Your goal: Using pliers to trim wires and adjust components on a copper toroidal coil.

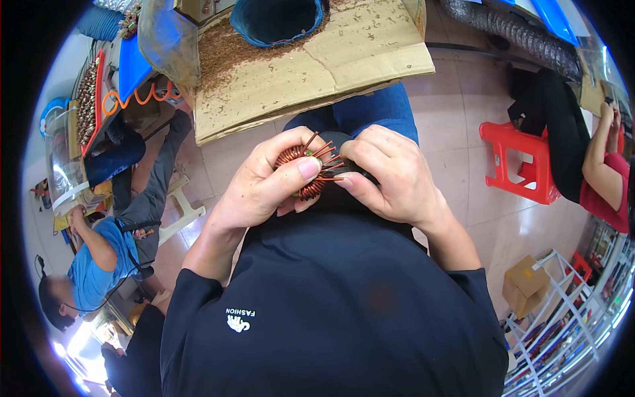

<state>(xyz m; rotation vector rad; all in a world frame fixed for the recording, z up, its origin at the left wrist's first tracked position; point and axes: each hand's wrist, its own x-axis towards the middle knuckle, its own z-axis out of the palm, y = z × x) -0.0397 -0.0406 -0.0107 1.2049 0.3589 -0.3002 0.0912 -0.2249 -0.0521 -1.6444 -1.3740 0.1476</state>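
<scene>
A ring-shaped coil wound with copper-coloured wire [289, 156] is held up in front of my dark shirt, just beyond my belly. My left hand [261, 182] grips it, thumb across the front and fingers curled behind, so part of the winding is covered. Several stiff wire ends [325, 149] stick out of the coil to the right. My right hand [400, 175] is closed beside them, its thumb and forefinger at the wire ends. Its fingertips partly hide what they pinch. A bit of green shows at the coil's lower edge.
Ahead is a cardboard-covered bench [370, 53] strewn with brown scraps, with a blue-lined round container [274, 26] on it. A red stool [519, 162] stands at right near a seated person. Another person in blue [109, 251] works at left. A cardboard box [526, 284] sits at lower right by a white rack.
</scene>
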